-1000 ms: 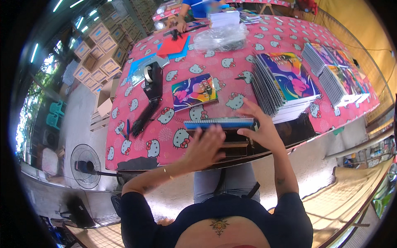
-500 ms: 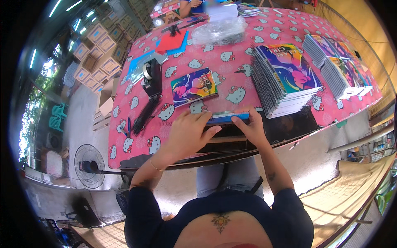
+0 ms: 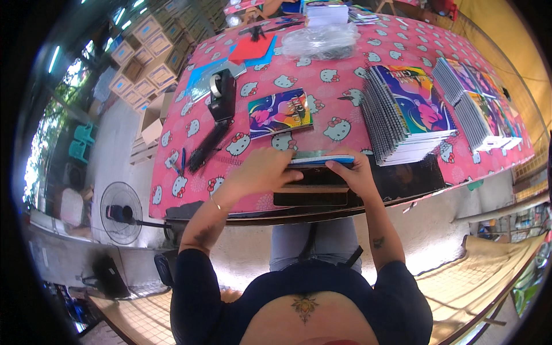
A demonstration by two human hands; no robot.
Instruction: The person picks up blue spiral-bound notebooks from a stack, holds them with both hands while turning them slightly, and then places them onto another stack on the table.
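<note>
Far to my left, beyond the table, I see a floor fan [image 3: 121,211] standing on grey concrete, teal chairs [image 3: 80,144] behind it and stacked cartons [image 3: 144,52] running up along the table's edge. Next comes the table [image 3: 402,46] itself, under a pink cloth printed with white cat faces. On its left part lie a blue pen [image 3: 183,160], a black comb spine [image 3: 208,147] and a black tape dispenser [image 3: 221,95], with red and blue sheets [image 3: 253,49] farther back. One colourful notebook [image 3: 280,112] lies flat and alone near the middle, and a crumpled clear bag [image 3: 322,40] sits behind it.

At the near edge, my left hand [image 3: 261,172] presses down flat on a thin book stack [image 3: 321,160], fingers spread over its left end. My right hand [image 3: 356,175] holds the same stack at its right end, thumb on top; I cannot tell how far the fingers curl beneath. That stack rests on a black machine [image 3: 313,190] at the table's front edge, directly before me.

Further right stands a tall pile of spiral notebooks [image 3: 408,112], then two more piles [image 3: 480,109] beside it, near the table's right corner. Past that I see a yellow wall [image 3: 517,34] and tiled floor [image 3: 489,270].
</note>
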